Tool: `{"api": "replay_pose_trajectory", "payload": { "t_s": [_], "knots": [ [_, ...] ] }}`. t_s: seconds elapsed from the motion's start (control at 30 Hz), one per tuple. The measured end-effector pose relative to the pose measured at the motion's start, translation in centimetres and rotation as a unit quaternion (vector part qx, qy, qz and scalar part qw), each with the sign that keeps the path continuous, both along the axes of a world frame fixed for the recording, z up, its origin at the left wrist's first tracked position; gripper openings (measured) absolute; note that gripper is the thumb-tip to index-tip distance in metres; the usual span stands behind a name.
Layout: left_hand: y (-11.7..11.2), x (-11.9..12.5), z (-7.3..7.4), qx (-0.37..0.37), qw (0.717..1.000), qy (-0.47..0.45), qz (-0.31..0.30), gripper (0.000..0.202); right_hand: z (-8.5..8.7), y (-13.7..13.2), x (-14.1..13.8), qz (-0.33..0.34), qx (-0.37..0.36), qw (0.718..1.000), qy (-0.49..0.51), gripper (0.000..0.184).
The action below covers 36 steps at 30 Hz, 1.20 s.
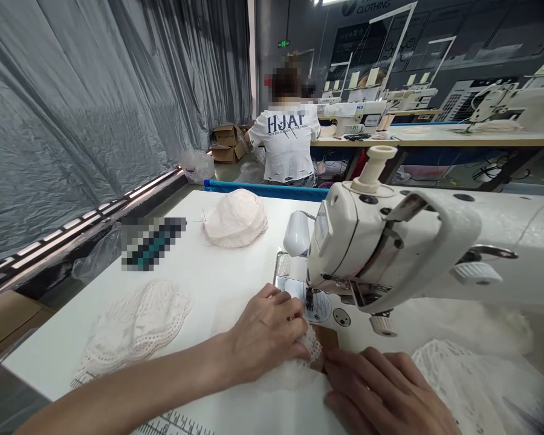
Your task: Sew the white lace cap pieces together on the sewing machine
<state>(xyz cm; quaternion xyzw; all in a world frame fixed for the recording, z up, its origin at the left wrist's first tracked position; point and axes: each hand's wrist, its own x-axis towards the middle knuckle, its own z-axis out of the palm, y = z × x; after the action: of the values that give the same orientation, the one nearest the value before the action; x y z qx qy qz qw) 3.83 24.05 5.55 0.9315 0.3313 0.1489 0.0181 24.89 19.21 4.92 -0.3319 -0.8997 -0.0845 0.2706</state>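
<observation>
Table [236, 272]; left hand [265, 331], right hand [383, 393] on lace piece [312, 349]; two piles [236, 219] [136, 329].

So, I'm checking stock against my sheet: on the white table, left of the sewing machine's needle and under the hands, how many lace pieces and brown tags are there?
Loose lace heaps: 2, the far lace heap and the near lace heap
Lace piece under the left hand: 1
Brown tag: 1
Total: 4

Left hand [265, 335], right hand [381, 393], seemingly flat
</observation>
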Motion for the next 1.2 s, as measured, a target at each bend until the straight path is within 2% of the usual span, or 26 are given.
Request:
{"api": "replay_pose_trajectory", "payload": {
  "t_s": [0.2, 0.37, 0.63, 0.9, 1.03, 1.2],
  "knots": [
    [-0.1, 0.2, -0.1, 0.013, 1.0, 0.0, 0.004, 0.027, -0.3, -0.1, -0.2, -0.006, 0.003, 1.0, -0.027, 0.029],
    [-0.1, 0.2, 0.0, 0.028, 1.0, -0.008, 0.004, 0.021, -1.1, 0.1, -0.8, -0.006, -0.027, 1.0, -0.003, 0.035],
    [-0.3, 0.1, -0.6, 0.016, 1.0, -0.006, -0.004, 0.027, -1.5, 0.6, -0.3, 0.025, -0.012, 0.999, 0.037, 0.039],
    [-0.2, -0.1, -1.4, 0.034, 0.999, -0.015, -0.007, 0.028, -1.3, 0.7, -0.3, 0.022, -0.014, 0.998, 0.057, 0.033],
    [-0.4, 0.0, -1.4, 0.046, 0.999, -0.018, -0.001, 0.026, -1.2, 0.8, -0.3, 0.045, 0.021, 0.997, 0.055, 0.031],
    [-0.3, -0.2, -0.9, 0.05, 0.999, -0.013, 0.006, 0.032, -1.3, 0.2, -0.5, 0.014, 0.017, 0.999, 0.027, 0.03]
  ]
}}
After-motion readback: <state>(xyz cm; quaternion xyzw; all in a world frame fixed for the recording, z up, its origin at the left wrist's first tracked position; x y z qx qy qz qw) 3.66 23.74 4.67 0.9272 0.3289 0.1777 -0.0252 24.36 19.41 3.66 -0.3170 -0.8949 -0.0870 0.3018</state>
